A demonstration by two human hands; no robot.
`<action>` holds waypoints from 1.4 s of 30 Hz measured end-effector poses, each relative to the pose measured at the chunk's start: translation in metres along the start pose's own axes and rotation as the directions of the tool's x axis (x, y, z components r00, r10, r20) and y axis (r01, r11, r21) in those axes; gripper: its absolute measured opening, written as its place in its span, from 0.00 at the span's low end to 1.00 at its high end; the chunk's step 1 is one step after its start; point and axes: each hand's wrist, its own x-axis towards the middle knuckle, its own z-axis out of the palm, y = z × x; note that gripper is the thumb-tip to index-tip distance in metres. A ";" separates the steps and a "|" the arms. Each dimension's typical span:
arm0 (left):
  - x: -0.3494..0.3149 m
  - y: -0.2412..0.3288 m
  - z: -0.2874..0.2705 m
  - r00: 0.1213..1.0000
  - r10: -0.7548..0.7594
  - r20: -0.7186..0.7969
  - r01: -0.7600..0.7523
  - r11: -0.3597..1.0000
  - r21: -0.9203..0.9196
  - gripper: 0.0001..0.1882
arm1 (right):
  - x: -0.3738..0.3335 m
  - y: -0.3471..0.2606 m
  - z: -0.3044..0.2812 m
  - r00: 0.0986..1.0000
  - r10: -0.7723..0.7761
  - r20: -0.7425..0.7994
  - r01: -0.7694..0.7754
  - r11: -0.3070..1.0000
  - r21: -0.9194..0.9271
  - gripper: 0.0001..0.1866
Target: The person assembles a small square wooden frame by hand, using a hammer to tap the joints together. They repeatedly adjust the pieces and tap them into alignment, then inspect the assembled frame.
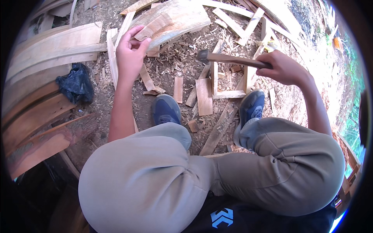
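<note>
My right hand (pixel 280 66) is closed around the wooden handle of a hammer (pixel 233 59), its dark metal head pointing left over the ground. With my left hand (pixel 132 46) I pinch a small flat piece of wood (pixel 154 27) between thumb and fingers. That piece is in front of a large pale slab of wood (pixel 190 17), and I cannot tell whether the two touch. Below the hammer, a rectangular wooden frame (pixel 229 94) stands between my feet and the slab. Short flat boards (pixel 204 97) lie beside the frame.
Wood chips and shavings cover the ground. Long curved planks (pixel 58 42) are stacked at the left, with a crumpled dark plastic bag (pixel 79 83) on them. Thin wooden strips (pixel 250 27) lie at the far right. My shoes (pixel 166 110) are close to the loose boards.
</note>
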 end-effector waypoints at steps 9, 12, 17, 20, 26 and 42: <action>0.005 0.000 0.001 0.995 0.072 -0.068 -0.071 0.997 0.023 0.29 | -0.021 -0.030 -0.028 0.955 -0.090 -0.281 0.184 0.927 0.326 0.20; 0.006 0.003 0.000 0.991 0.083 -0.106 -0.074 0.994 0.086 0.27 | -0.017 -0.042 -0.031 0.937 -0.096 -0.335 0.223 0.903 0.367 0.20; 0.005 0.005 0.010 0.982 0.112 -0.153 -0.098 0.990 0.097 0.22 | -0.014 -0.046 -0.025 0.940 -0.027 -0.339 0.173 0.896 0.410 0.19; 0.003 0.013 0.008 0.976 0.131 -0.173 -0.104 0.982 0.156 0.23 | -0.010 -0.054 -0.020 0.938 -0.037 -0.344 0.188 0.889 0.417 0.18; 0.009 0.021 0.017 0.987 -0.005 -0.158 0.050 0.958 0.281 0.25 | 0.014 -0.063 0.007 0.854 -0.184 -0.486 0.335 0.910 0.244 0.17; 0.014 0.019 0.023 0.985 0.023 -0.171 0.029 0.956 0.293 0.28 | 0.022 -0.093 0.004 0.881 -0.142 -0.452 0.260 0.943 0.210 0.22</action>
